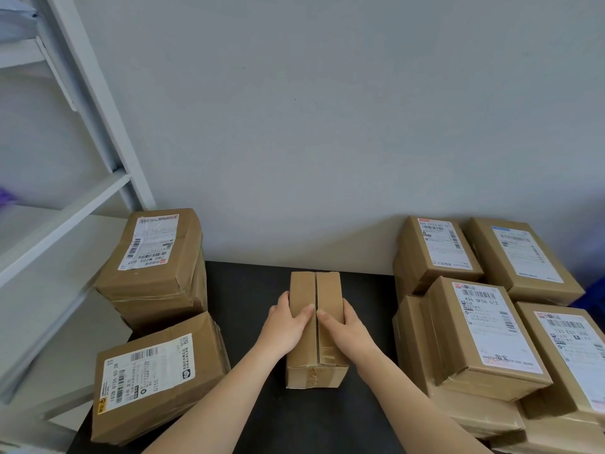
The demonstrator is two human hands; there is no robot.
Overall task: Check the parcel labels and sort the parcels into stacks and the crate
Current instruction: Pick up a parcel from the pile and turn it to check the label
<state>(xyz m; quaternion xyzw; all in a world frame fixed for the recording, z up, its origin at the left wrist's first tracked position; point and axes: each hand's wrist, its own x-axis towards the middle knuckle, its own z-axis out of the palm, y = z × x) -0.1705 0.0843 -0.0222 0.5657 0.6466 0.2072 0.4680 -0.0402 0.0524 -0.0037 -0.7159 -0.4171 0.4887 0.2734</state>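
A narrow brown cardboard parcel lies on the black table in the middle, its flap seam facing up and no label showing. My left hand grips its left side, thumb on top. My right hand grips its right side the same way. Labelled parcels stand in stacks on both sides: a tall stack at the back left, one parcel at the front left, and several stacked parcels on the right.
A white metal shelf rack rises at the left, close to the left parcels. A grey wall closes off the table's far edge. A blue object shows at the far right behind the stacks.
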